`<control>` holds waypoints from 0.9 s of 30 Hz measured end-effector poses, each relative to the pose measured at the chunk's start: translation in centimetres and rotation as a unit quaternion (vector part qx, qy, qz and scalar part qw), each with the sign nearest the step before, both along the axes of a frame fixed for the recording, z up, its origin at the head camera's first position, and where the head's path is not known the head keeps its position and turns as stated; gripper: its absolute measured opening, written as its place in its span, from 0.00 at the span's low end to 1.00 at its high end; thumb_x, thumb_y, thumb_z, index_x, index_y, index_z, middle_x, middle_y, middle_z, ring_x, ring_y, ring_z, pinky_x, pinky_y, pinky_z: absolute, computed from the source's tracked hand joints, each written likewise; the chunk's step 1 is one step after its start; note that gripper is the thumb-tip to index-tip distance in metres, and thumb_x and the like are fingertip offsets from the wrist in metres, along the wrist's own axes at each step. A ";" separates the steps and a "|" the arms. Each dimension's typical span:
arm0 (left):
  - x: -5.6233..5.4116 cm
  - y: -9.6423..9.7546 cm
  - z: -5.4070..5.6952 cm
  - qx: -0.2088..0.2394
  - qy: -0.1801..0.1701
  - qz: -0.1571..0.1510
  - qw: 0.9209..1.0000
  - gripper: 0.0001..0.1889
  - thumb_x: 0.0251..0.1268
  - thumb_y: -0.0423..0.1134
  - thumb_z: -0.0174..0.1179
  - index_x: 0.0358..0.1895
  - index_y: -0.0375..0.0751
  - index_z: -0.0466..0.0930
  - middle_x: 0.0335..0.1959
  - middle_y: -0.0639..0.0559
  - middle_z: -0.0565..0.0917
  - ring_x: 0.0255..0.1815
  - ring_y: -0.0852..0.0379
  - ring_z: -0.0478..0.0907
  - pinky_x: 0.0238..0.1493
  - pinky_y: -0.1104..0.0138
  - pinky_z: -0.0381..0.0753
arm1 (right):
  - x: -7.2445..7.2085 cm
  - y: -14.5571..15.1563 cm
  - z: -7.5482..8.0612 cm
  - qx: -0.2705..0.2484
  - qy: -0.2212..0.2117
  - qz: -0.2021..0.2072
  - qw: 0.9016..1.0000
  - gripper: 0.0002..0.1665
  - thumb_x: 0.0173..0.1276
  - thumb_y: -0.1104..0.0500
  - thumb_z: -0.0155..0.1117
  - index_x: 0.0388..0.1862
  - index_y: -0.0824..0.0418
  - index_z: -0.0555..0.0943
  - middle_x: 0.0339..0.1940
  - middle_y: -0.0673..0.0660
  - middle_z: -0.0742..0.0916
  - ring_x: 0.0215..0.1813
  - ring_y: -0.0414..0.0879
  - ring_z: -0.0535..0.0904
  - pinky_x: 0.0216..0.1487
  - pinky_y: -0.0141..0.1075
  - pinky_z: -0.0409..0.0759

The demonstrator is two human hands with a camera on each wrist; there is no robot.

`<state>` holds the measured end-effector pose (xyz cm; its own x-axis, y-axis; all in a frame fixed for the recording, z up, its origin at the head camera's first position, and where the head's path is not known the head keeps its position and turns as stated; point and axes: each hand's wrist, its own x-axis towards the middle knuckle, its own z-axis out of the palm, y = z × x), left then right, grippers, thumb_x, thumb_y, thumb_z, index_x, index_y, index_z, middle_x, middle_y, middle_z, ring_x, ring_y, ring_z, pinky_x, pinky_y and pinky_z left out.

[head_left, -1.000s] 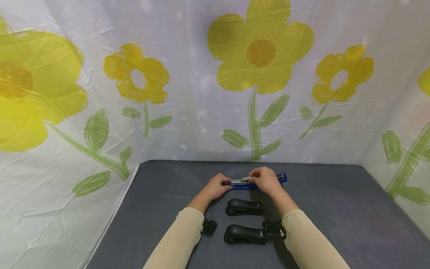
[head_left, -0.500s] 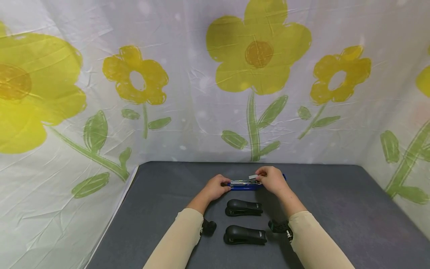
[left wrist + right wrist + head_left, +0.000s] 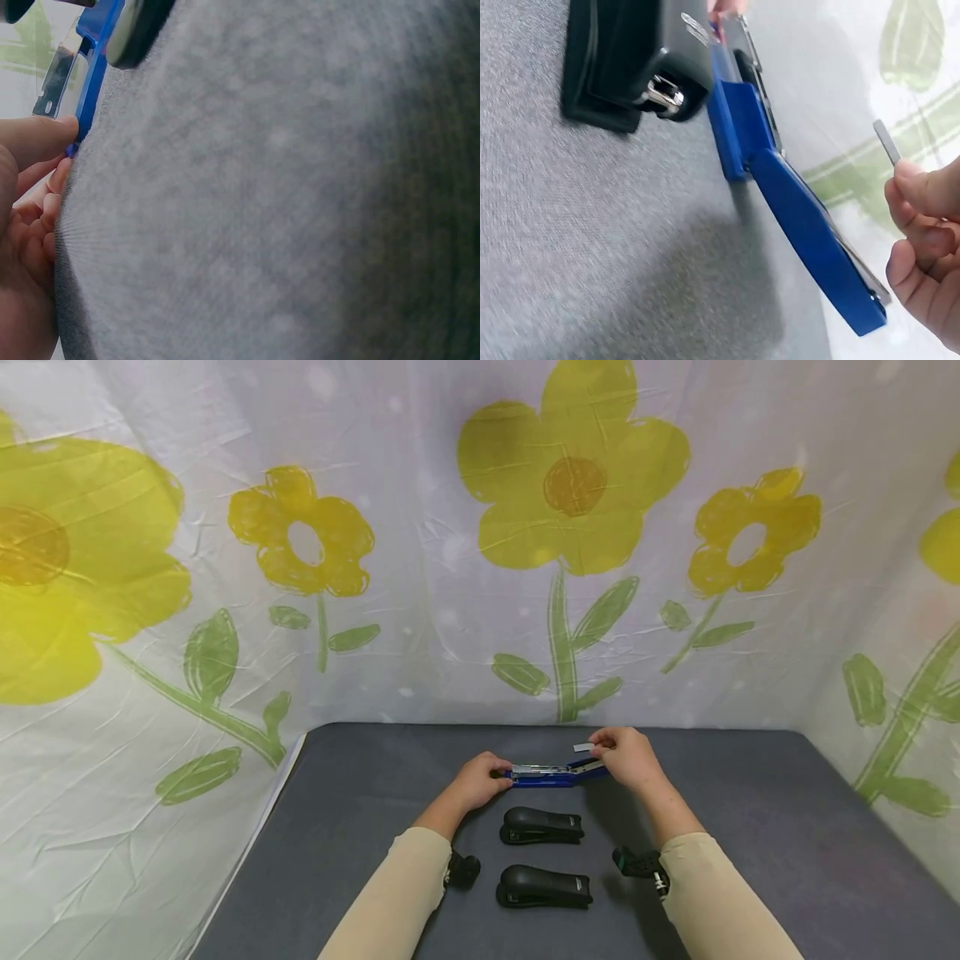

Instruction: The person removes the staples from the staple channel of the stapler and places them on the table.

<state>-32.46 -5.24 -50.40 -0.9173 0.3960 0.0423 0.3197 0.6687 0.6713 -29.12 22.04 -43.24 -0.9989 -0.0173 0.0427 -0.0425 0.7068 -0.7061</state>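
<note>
A blue stapler [image 3: 542,782] lies opened out on the dark table, its metal magazine facing up and its top arm [image 3: 810,240] swung back to the right. My left hand [image 3: 482,780] pinches the stapler's left end between thumb and fingers; the left wrist view shows the thumb on the blue base [image 3: 94,86]. Raised over the swung-back arm, my right hand [image 3: 628,758] pinches a short grey strip of staples [image 3: 887,142] between thumb and index finger. The strip is apart from the stapler.
Two black staplers [image 3: 542,825] lie nearer to me, one behind the other, between my forearms; the closer one [image 3: 543,887] is slightly larger in view. A flower-printed curtain [image 3: 420,610] rises behind the grey table's [image 3: 720,827] back edge.
My right hand has moved right and slightly up with the staple strip, away from the magazine, uncovering the stapler's hinge and top arm. My left hand stays on the stapler's left end.
</note>
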 end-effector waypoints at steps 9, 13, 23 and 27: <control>0.0 0.0 -0.1 0.007 -0.005 0.003 1.000 0.15 0.71 0.35 0.65 0.58 0.36 0.86 0.45 0.48 0.80 0.49 0.49 0.78 0.57 0.52 0.77 | 0.1 1.6 0.3 0.004 0.015 -0.014 1.000 0.13 0.76 0.64 0.62 0.53 0.70 0.84 0.47 0.65 0.87 0.48 0.59 0.83 0.44 0.49 0.81; 0.0 0.0 -0.1 0.008 -0.002 0.001 1.000 0.15 0.71 0.34 0.66 0.57 0.35 0.86 0.45 0.48 0.80 0.49 0.49 0.78 0.57 0.52 0.76 | 0.2 2.3 0.4 0.002 0.010 -0.021 1.000 0.14 0.77 0.64 0.61 0.55 0.70 0.83 0.49 0.66 0.87 0.49 0.59 0.83 0.45 0.49 0.81; 0.0 0.0 -0.2 0.006 -0.003 -0.001 1.000 0.14 0.71 0.34 0.66 0.57 0.36 0.86 0.44 0.49 0.80 0.48 0.49 0.78 0.56 0.52 0.76 | 0.8 4.1 0.6 0.004 0.013 -0.028 1.000 0.14 0.79 0.63 0.59 0.57 0.71 0.82 0.50 0.68 0.86 0.49 0.61 0.82 0.45 0.51 0.80; 0.0 -0.1 -0.1 0.009 -0.003 -0.001 1.000 0.14 0.72 0.34 0.65 0.57 0.36 0.86 0.44 0.48 0.80 0.48 0.49 0.78 0.56 0.52 0.76 | 0.9 4.9 0.5 0.008 0.024 -0.026 0.999 0.14 0.79 0.63 0.59 0.56 0.72 0.82 0.50 0.68 0.86 0.49 0.61 0.82 0.46 0.52 0.79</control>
